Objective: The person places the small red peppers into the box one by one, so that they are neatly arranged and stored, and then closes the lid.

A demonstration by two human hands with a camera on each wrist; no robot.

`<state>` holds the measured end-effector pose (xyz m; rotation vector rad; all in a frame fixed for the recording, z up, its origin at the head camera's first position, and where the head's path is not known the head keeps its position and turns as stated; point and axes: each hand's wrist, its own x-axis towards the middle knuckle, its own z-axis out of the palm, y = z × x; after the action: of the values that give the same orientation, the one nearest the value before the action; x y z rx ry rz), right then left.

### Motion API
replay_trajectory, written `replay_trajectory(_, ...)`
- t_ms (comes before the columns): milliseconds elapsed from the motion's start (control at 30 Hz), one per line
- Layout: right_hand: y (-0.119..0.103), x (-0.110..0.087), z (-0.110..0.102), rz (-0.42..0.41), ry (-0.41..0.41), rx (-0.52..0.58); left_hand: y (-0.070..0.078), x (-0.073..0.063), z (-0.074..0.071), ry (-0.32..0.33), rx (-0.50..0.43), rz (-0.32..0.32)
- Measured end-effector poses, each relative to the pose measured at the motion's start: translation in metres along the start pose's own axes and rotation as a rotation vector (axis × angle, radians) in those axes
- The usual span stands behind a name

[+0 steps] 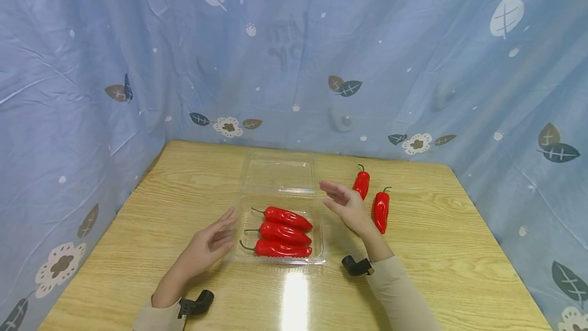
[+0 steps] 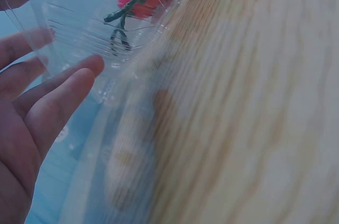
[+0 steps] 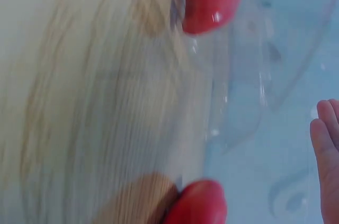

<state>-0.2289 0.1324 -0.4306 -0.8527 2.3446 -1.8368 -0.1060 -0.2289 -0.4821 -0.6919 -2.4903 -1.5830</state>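
Three red peppers with green stems lie side by side in the base of a clear plastic clamshell box [image 1: 323,249], the nearest pepper [image 1: 282,249] along its front wall. The box's lid [image 1: 278,175] is folded back toward the curtain. My left hand [image 1: 206,245] is at the box's left side, fingers spread and fairly straight; in the left wrist view its fingertips [image 2: 94,65] overlap the clear wall. On the other side, my right hand [image 1: 351,209] hovers beside the box's right edge with straight fingers, holding nothing. Behind it, two more red peppers [image 1: 381,211] lie on the table.
The wooden table [image 1: 459,249] is bounded by a blue leaf-patterned curtain [image 1: 294,65] at the back and sides. The farther loose pepper [image 1: 361,182] is partly hidden by my right hand. A black wrist camera [image 1: 356,265] sits on each wrist.
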Motion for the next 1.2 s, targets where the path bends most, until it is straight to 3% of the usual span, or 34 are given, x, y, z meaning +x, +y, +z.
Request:
replay_trajectory(533, 0.009, -0.024, -0.047, 0.145, 0.220, -0.055, 0.000, 0.000, 0.000, 0.006, 0.007, 0.011)
replay_trajectory(867, 0.023, -0.042, -0.074, 0.293, 0.279, -0.104, -0.002, -0.001, 0.001, 0.003, 0.006, 0.028)
replay_trajectory(1200, 0.028, -0.051, -0.086, 0.399, 0.357, -0.106, -0.003, 0.000, 0.000, 0.003, 0.001, 0.033)
